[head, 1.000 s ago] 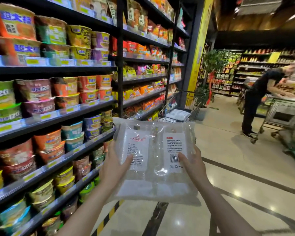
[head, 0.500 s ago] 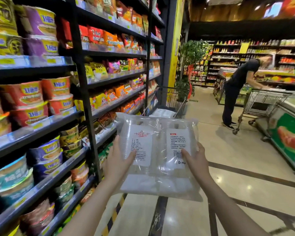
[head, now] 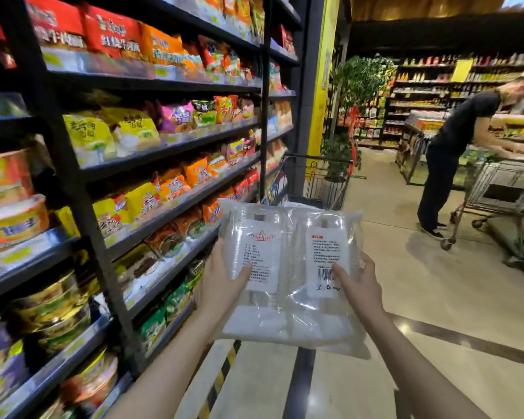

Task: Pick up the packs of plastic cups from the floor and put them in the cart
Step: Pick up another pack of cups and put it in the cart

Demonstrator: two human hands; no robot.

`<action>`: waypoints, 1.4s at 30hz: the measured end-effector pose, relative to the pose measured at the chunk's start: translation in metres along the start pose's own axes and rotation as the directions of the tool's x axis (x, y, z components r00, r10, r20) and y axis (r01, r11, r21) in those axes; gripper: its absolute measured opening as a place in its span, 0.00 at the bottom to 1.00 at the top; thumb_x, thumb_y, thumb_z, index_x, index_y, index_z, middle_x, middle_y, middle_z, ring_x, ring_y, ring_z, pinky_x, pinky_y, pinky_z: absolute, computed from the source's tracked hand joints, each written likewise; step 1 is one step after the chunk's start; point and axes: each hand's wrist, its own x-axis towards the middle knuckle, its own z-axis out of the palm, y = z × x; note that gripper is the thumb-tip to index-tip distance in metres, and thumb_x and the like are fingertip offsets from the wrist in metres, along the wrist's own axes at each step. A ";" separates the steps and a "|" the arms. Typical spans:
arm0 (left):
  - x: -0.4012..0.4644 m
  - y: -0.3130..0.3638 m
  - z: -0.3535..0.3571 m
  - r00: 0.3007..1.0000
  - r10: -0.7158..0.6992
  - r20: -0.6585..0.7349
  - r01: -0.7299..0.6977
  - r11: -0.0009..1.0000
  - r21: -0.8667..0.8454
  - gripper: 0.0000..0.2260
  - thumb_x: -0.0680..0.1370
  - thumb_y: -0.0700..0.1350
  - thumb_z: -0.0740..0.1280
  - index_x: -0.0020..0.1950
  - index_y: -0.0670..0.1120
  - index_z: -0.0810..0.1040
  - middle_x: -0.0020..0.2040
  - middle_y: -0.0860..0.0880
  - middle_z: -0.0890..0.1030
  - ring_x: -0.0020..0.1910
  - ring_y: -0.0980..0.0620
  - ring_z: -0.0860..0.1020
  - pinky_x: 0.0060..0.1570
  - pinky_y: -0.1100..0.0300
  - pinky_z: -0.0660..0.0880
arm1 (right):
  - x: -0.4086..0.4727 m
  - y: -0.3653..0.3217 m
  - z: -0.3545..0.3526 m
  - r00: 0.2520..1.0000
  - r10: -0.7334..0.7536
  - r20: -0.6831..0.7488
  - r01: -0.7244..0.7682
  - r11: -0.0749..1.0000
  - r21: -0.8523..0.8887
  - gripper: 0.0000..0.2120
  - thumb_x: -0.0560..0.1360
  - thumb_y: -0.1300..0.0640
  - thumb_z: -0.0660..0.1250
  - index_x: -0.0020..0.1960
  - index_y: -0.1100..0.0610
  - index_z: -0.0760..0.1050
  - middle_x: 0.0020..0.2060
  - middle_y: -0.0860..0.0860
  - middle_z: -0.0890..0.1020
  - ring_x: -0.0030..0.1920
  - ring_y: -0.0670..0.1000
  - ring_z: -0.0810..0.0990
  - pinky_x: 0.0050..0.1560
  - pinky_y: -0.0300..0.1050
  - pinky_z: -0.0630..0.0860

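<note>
From my seat, both forearms reach forward from the bottom edge, roughly level, wrists straight. My left hand [head: 221, 285] grips the left side of the packs of plastic cups [head: 291, 276], thumb curled over the front beside the left label, the other fingers hidden behind. My right hand [head: 360, 285] holds the right side the same way, thumb pressed just under the barcode on the right label. The packs — two clear sleeves side by side, as far as I can tell — sit upright and face me, carried at mid height over the floor [head: 436, 297], well clear of it.

The step in hand, as I judge it, is the carry to the cart [head: 312, 182], which stands ahead against the end of the shelves [head: 170, 146], its basket partly hidden behind the top of the packs. To do it well I would keep both thumbs firm, since the film looks slippery and loose at the lower edge, and hold the two sleeves together so neither slides out. I would lift them over the near rim before letting go — lowering rather than dropping, as thin cups may crush.

Farther off, a person [head: 454, 158] bends over a second cart [head: 502, 192], well apart from my path.
</note>
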 end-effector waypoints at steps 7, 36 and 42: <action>0.131 0.009 0.066 0.999 0.009 0.047 -0.008 1.000 -0.014 0.41 0.69 0.65 0.62 0.77 0.50 0.52 0.75 0.48 0.61 0.72 0.48 0.62 0.67 0.50 0.63 | 0.139 0.001 0.027 1.000 0.007 -0.008 -0.007 1.000 -0.009 0.31 0.73 0.49 0.68 0.72 0.54 0.59 0.53 0.44 0.72 0.56 0.53 0.76 0.54 0.45 0.70; 0.565 -0.152 0.386 0.922 -0.189 0.337 0.162 0.981 0.108 0.36 0.75 0.56 0.66 0.77 0.47 0.53 0.74 0.45 0.61 0.73 0.47 0.60 0.69 0.51 0.60 | 0.586 0.161 0.252 0.915 0.404 0.004 -0.401 0.910 -0.109 0.32 0.74 0.49 0.68 0.72 0.56 0.58 0.61 0.49 0.73 0.62 0.55 0.73 0.55 0.42 0.69; 0.621 -0.187 0.450 0.882 -0.244 0.404 0.203 0.969 0.142 0.36 0.74 0.56 0.67 0.76 0.47 0.55 0.75 0.46 0.61 0.73 0.48 0.61 0.69 0.54 0.60 | 0.654 0.206 0.286 0.846 0.532 0.024 -0.524 0.840 -0.139 0.37 0.71 0.44 0.69 0.73 0.53 0.55 0.69 0.54 0.70 0.65 0.59 0.72 0.65 0.58 0.70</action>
